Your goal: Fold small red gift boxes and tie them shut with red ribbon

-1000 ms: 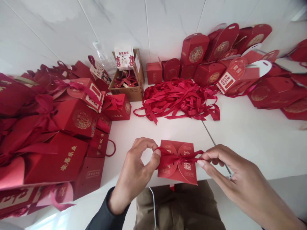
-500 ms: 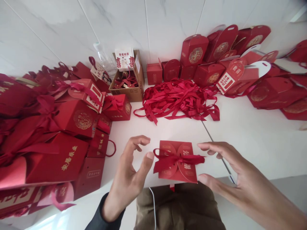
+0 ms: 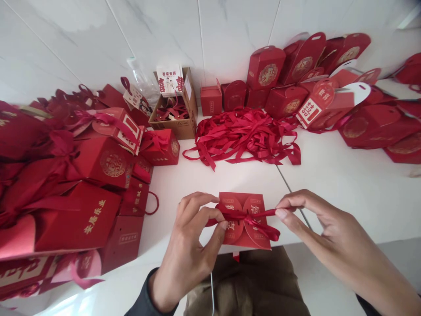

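Note:
A red gift box (image 3: pixel 245 204) with gold lettering and rounded top flaps sits at the near edge of the white table. Tied across its top is a dark red ribbon (image 3: pixel 251 219), knotted at the middle. My left hand (image 3: pixel 197 241) pinches the ribbon at the box's left side, thumb against fingers. At the right, my right hand (image 3: pixel 315 224) grips a ribbon end between thumb and forefinger and holds it out taut. One loop of the ribbon hangs over the box's lower right corner.
A heap of loose red ribbons (image 3: pixel 246 136) lies behind the box. Finished-looking red boxes with bows (image 3: pixel 88 202) are piled at the left. More red boxes (image 3: pixel 292 87) line the wall at the right. A small cardboard carton (image 3: pixel 182 127) stands at the back.
Both hands have closed in from beside the box and taken hold of the ribbon. Its right part is now drawn straight toward my right hand, with a loop hanging lower.

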A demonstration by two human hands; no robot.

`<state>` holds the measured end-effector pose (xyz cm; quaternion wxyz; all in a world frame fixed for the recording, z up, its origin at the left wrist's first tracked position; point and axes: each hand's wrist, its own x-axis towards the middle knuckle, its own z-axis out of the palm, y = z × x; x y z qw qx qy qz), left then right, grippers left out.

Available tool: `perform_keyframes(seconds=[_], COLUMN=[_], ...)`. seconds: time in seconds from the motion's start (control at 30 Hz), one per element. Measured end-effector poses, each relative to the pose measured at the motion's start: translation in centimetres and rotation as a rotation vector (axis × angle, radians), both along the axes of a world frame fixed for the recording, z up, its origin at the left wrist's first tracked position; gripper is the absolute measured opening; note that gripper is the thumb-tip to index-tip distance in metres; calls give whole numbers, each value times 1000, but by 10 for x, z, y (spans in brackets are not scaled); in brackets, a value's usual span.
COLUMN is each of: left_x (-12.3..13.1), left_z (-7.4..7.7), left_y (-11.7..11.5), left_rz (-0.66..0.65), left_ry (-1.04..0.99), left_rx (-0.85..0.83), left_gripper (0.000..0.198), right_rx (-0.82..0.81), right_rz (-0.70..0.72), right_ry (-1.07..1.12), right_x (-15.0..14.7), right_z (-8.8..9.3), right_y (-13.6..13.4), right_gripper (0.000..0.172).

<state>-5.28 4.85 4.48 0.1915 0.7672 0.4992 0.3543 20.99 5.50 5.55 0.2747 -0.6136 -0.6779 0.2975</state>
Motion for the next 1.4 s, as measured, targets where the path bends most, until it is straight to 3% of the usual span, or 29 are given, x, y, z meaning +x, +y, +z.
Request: perform_keyframes(seconds=[0.4, 0.53, 0.6, 0.7, 0.77, 0.87, 1.0, 1.13, 1.4], left_x=[-9, -11, -8, -2, 1, 3, 2, 1, -1], left_z=[1, 3, 4, 3, 3, 2, 1, 0, 1], left_y=[-6, -4, 0, 6, 10, 11, 9, 7, 4], left_rz=[1, 19, 39, -11, -42, -30, 13, 31, 22], left_ry=[-104, -178, -194, -156, -127, -134, -246, -338, -336], left_rx=[-68, -116, -111, -130, -162, -195, -258, -330, -328], left_gripper=[11, 13, 18, 23, 23, 13, 7, 8, 10], right_rx=[-28, 91, 137, 156, 165, 120, 97, 58, -9], right_rz=[-242, -327, -252, 49, 159, 163, 122, 113, 47], right_ry=[-40, -18, -28, -48, -38, 10, 41, 54, 23], right_x=[26, 21, 14, -1, -10, -16, -12, -5, -4], right_z=[-13, -8, -4, -2, -6, -14, -19, -19, -16], right_y=[1, -8, -16, -24, -25, -24, -22, -19, -17], right_gripper=[41, 38, 31, 20, 15, 7, 9, 14, 25])
